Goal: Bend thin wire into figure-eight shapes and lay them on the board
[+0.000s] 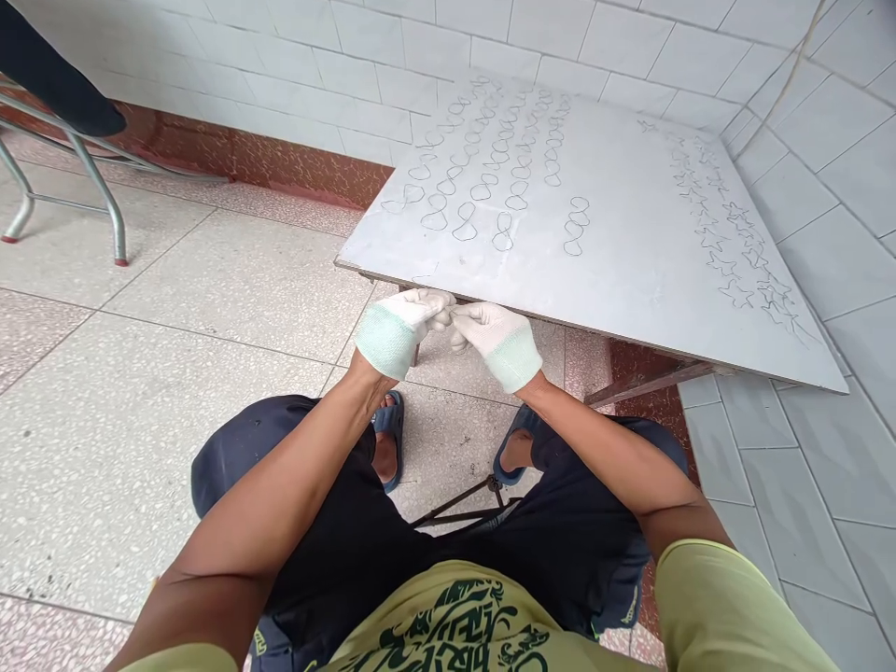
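My left hand [428, 306] and my right hand [482, 327] meet at the near edge of a white board [630, 271]. Both wear white gloves with mint-green cuffs. Their fingers are closed in pinches, fingertips together; whatever they hold is too small and covered to make out. Beyond them on the board lie rows of thin wire-like pieces bent into looped figure-eights, such as one twisted loop shape [465, 221] and a longer looped one [577, 226]. On the board's right side, star-shaped outlines [735, 294] of the same thin material lie in overlapping rows.
White tiled walls [546, 33] border the board at the back and right. A wooden support [648, 381] shows beneath it. At far left stands a metal-legged stool [112, 210] with a dark-clothed leg [60, 79] of another person. Dark metal bars [462, 513] lie between my feet.
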Available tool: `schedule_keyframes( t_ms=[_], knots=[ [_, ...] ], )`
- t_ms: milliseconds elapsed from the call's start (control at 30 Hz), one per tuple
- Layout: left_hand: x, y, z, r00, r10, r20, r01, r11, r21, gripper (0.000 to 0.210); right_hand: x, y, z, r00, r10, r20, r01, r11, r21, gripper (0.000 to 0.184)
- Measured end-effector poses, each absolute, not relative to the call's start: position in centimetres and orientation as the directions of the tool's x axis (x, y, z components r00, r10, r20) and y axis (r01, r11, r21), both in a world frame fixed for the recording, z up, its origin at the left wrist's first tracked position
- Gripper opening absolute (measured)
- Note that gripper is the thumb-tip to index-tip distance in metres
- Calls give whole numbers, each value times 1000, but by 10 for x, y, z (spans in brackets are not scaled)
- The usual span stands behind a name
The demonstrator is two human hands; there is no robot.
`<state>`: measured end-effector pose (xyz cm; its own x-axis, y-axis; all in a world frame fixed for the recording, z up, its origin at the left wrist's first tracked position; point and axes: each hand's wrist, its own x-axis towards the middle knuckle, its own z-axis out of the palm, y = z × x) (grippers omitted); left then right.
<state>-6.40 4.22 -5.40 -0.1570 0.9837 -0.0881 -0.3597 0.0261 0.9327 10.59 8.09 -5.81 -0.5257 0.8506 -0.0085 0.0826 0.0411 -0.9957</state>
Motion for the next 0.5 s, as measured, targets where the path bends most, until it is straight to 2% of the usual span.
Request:
schedule_keyframes(
  t_ms=[133,200,300,500],
  knots=[
    [-69,47,-60,-133,988,-77,-383,21,924,43,109,82,-60,-626,779,50,-64,12,-998,33],
    [-71,49,-62,-128,989,-69,-390,14,921,43,109,81,-61,-642,765,48,-77,-2,-997,35],
    [-71,50,-64,-95,994,-58,-404,15,915,47,108,79,-61,-581,814,-8,-60,-53,-997,37],
    [-66,52,-63,0,998,-60,-438,54,898,53,108,71,-58,-447,893,-56,-74,-99,-992,26]
  ],
)
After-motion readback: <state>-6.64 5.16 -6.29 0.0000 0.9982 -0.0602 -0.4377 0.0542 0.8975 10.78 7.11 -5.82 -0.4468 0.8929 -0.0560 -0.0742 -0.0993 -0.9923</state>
